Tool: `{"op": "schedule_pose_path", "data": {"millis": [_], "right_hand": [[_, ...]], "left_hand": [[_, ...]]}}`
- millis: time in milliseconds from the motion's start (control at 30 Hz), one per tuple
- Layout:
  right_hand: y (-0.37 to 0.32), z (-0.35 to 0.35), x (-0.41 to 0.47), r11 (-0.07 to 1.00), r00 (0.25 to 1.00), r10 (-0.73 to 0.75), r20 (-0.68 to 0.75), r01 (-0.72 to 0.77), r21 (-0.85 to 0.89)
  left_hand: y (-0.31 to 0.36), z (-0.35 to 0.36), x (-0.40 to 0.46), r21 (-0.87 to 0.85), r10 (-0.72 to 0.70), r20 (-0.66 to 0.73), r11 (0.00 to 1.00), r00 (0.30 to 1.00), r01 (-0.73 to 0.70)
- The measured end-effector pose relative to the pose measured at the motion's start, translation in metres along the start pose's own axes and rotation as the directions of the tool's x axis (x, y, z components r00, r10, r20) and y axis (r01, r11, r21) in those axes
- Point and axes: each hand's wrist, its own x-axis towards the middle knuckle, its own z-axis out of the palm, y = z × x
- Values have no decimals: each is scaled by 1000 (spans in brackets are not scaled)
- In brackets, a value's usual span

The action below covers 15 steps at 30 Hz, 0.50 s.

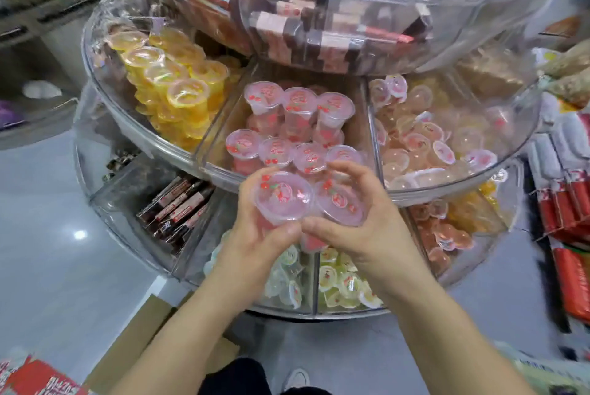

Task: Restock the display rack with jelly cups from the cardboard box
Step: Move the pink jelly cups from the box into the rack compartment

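We stand before a round, tiered, clear acrylic display rack [204, 168]. Our left hand [255, 235] curls around a clear plastic jelly cup with a pink cherry-printed lid [282, 195]. Our right hand [360, 222] curls around a second pink cherry-lidded cup [340, 201], just beside the first; the thumbs nearly meet below the two cups. Both cups are at the front rim of the middle tier's central compartment, where upright pink cherry-lidded cups [295, 126] sit in rows. Left compartment: stacked yellow jelly cups [178, 88]. Right compartment: loose small pale pink jelly cups [427, 145]. A brown cardboard box [134, 334] lies on the floor at lower left, beneath our left forearm.
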Motion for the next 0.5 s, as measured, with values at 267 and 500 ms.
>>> {"op": "schedule_pose_path", "data": {"millis": [267, 500], "right_hand": [[-2, -12, 45, 979, 996, 85, -35, -90, -183], [2, 18, 79, 937, 994, -43, -101, 5, -349]], "left_hand": [[6, -28, 47, 303, 16, -54, 953, 998, 1], [-4, -70, 83, 459, 28, -218, 885, 976, 77]]}}
